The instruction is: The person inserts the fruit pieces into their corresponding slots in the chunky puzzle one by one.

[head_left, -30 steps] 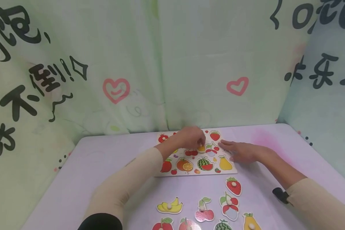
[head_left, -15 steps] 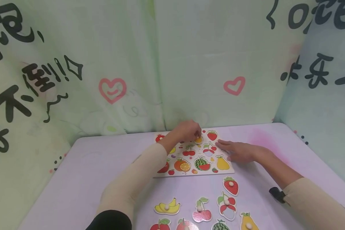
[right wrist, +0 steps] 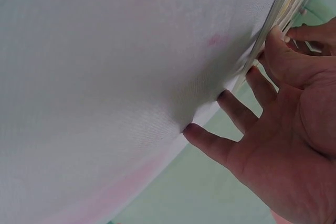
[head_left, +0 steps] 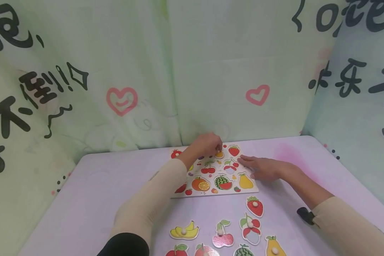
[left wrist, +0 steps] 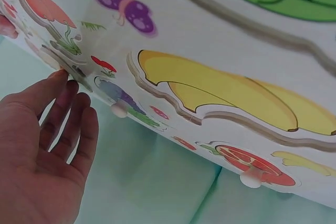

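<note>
A white fruit puzzle board (head_left: 230, 193) lies near the table's far edge, with painted fruit and cut-out recesses. Over its back row, my left hand (head_left: 206, 145) pinches a yellow-orange fruit puzzle piece (head_left: 219, 155), whose exact kind is mostly hidden by the fingers. In the left wrist view that hand (left wrist: 50, 135) has thumb and fingertips together at the piece's knob. My right hand (head_left: 264, 168) rests at the board's right side, fingers extended. In the right wrist view the right hand's fingertips (right wrist: 223, 95) touch the white tablecloth and its thumb meets the board's edge.
Loose knobbed pieces lie nearer me: strawberry (head_left: 254, 207), bananas (head_left: 184, 231), cherries (head_left: 223, 234), a red-and-white fruit piece (head_left: 251, 228), pear (head_left: 275, 247), watermelon (head_left: 243, 251). Grape (left wrist: 123, 98) and pomegranate-like (left wrist: 254, 166) pieces sit in the board. A green curtain (head_left: 179, 71) hangs behind.
My left hand has carried the yellow-orange piece from beside the cherries recess back to the far row, beside the strawberry. The right hand stays at the board's side.
</note>
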A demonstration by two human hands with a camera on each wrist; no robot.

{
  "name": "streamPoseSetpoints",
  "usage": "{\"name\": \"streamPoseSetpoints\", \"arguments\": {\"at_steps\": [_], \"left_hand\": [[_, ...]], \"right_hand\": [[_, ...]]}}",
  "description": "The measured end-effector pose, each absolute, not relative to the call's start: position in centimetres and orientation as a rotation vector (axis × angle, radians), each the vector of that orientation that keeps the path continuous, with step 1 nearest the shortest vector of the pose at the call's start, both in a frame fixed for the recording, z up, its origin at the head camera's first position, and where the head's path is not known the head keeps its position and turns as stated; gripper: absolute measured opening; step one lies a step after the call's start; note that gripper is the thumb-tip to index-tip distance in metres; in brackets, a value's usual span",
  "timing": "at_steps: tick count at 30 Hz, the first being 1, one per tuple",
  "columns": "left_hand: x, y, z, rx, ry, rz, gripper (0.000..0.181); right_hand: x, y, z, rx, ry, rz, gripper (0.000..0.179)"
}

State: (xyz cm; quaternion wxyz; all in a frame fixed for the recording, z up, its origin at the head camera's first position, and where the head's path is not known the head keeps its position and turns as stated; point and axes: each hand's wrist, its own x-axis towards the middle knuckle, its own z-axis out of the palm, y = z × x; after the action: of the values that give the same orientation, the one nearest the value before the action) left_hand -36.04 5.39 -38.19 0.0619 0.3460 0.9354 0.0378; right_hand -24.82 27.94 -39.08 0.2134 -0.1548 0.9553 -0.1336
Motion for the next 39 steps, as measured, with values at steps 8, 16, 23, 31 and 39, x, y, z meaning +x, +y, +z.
{"name": "streamPoseSetpoints", "arguments": {"at_steps": [8,16,23,31,39], "left_hand": [[-35.9,5.5,-38.1,1.058,2.838,0.043,0.018],[-36.0,5.6,-38.5,1.038,2.851,0.099,0.017],[-36.3,5.6,-38.9,1.057,2.846,0.09,0.017],[-36.1,5.2,-39.1,1.042,2.846,0.101,0.019],[-35.8,5.1,-39.4,1.076,2.825,0.104,0.022]], "right_hand": [[-24.9,28.0,-39.2,-0.432,2.651,-0.369,0.078],[-25.0,27.9,-39.1,-0.431,2.661,-0.347,0.078],[-24.9,27.7,-39.1,-0.436,2.662,-0.343,0.078],[-24.9,27.5,-39.1,-0.432,2.653,-0.349,0.078],[-24.8,27.6,-38.9,-0.436,2.662,-0.337,0.079]]}}
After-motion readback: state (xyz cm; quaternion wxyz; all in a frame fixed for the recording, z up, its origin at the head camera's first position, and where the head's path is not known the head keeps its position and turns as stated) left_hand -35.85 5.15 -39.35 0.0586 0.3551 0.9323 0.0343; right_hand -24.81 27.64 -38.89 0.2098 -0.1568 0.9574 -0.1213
